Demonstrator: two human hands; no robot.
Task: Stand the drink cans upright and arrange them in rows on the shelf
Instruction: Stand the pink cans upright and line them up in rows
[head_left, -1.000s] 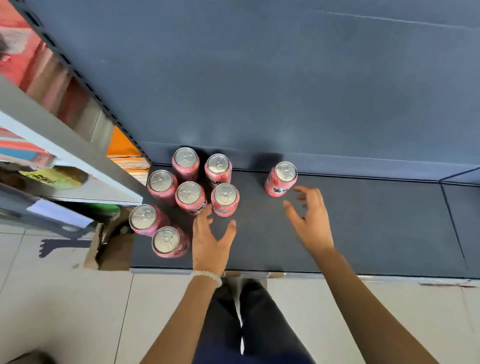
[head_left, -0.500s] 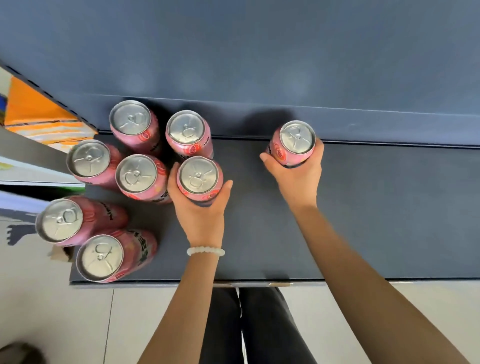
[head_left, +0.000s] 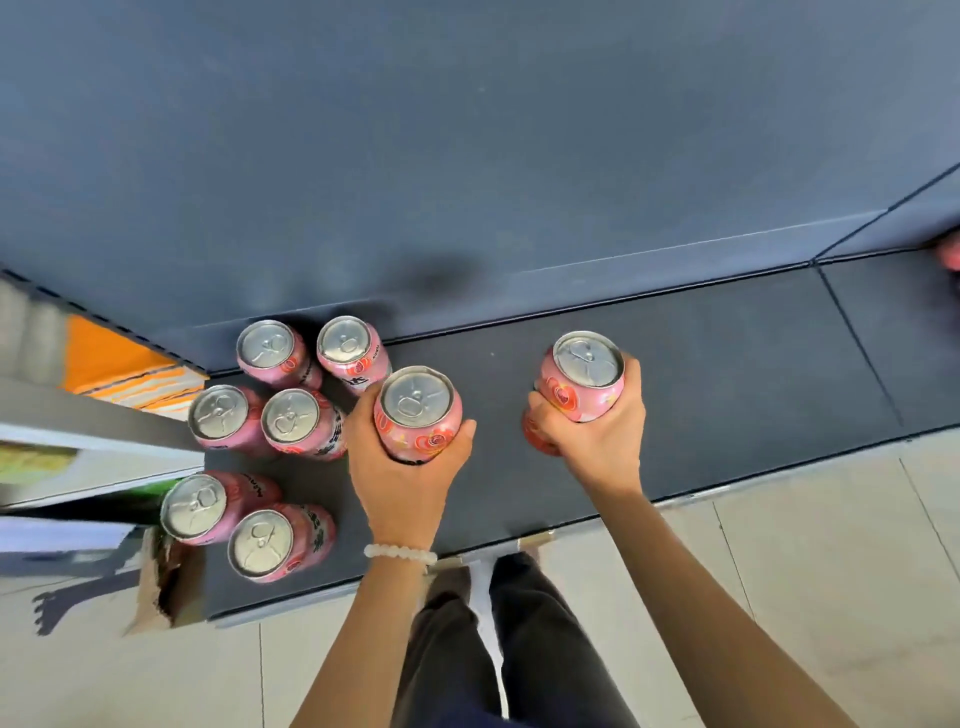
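Pink drink cans with silver tops stand upright on a dark shelf (head_left: 727, 374). My left hand (head_left: 402, 467) grips one pink can (head_left: 418, 410) and holds it upright just right of the group. My right hand (head_left: 597, 441) grips another pink can (head_left: 584, 376) further right, upright, above the middle of the shelf. Several cans stand at the shelf's left end: two at the back (head_left: 272, 353) (head_left: 350, 351), two in the middle (head_left: 221, 415) (head_left: 298, 421), two at the front (head_left: 200, 506) (head_left: 267, 540).
A dark back panel (head_left: 467, 156) rises behind the shelf. A seam (head_left: 857, 343) divides the shelf on the right, and a pink object (head_left: 950, 254) shows at the far right edge. A torn cardboard box (head_left: 161, 582) sits at the lower left. My legs stand on the tiled floor.
Both hands closed on a can each half a second ago. They have since drawn the two cans toward me and up off the shelf; the view has shifted.
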